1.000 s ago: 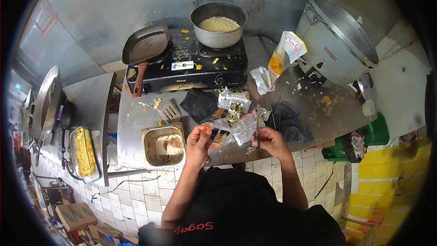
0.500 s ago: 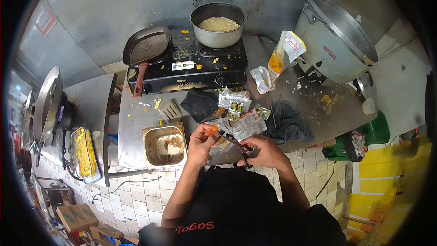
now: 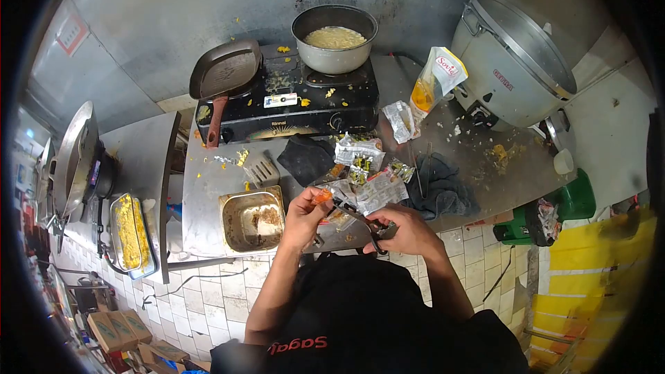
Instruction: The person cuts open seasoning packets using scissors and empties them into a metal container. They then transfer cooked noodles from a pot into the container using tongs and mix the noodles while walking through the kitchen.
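Note:
My left hand (image 3: 302, 221) pinches a small orange packet (image 3: 323, 196) between thumb and fingers, above the counter's front edge. My right hand (image 3: 404, 230) is closed round the handles of a pair of scissors (image 3: 358, 216), whose blades point left at the packet. Whether the blades touch it I cannot tell. Just beyond both hands lies a pile of torn wrappers (image 3: 380, 190), silver and printed. A dark cloth (image 3: 305, 159) is behind my left hand, and a grey-blue towel (image 3: 443, 194) with chopsticks on it lies to the right.
A steel pan insert (image 3: 252, 249) and a slotted turner (image 3: 261, 170) lie to the left. On the black gas stove (image 3: 277, 119) sit a square pan (image 3: 225, 73) and a pot (image 3: 334, 59) of pale food. A Soviq-like pouch (image 3: 438, 83) leans near the large cooker (image 3: 509, 76).
The whole view has shifted a few pixels. Both hands stay in nearly the same place, with the packet and the scissors still held.

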Available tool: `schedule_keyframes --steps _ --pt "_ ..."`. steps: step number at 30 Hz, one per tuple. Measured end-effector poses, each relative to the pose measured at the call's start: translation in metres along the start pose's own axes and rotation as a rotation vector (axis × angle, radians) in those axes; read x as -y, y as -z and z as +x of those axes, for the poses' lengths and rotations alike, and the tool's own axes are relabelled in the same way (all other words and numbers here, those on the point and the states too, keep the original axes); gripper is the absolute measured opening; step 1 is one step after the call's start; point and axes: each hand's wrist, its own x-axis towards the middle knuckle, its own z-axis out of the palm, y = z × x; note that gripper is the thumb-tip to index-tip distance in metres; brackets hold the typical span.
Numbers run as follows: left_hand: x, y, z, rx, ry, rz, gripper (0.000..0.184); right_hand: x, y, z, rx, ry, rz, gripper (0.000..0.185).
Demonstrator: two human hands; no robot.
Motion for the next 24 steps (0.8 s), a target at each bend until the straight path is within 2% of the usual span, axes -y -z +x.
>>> schedule_keyframes --steps 8,10,12,13,18,21,24 --pt "-0.001 0.003 0.004 -0.026 0.042 -0.124 0.004 -0.003 -0.005 -0.002 -0.021 -0.084 0.009 0.059" --pt "0.0 0.004 0.005 -0.008 0.046 -0.095 0.001 -0.002 -0.003 -0.001 -0.019 -0.096 -0.003 0.059" --pt "0.001 0.006 0.005 0.023 0.034 -0.005 0.002 0.002 0.0 0.001 -0.047 0.018 -0.025 0.059" --pt "0.003 0.008 0.005 0.053 0.023 0.085 0.003 0.004 0.001 0.001 -0.048 0.016 -0.025 0.059" --pt "0.006 0.012 0.006 0.084 0.03 0.092 0.005 0.005 0.004 0.001 0.014 -0.101 -0.065 0.058" --pt "0.006 0.008 0.006 0.085 0.032 0.13 0.004 0.007 0.002 0.004 -0.076 -0.004 -0.059 0.057" --pt "0.006 0.007 0.006 0.096 0.03 0.173 0.004 0.007 0.003 0.004 -0.038 -0.063 -0.076 0.056"
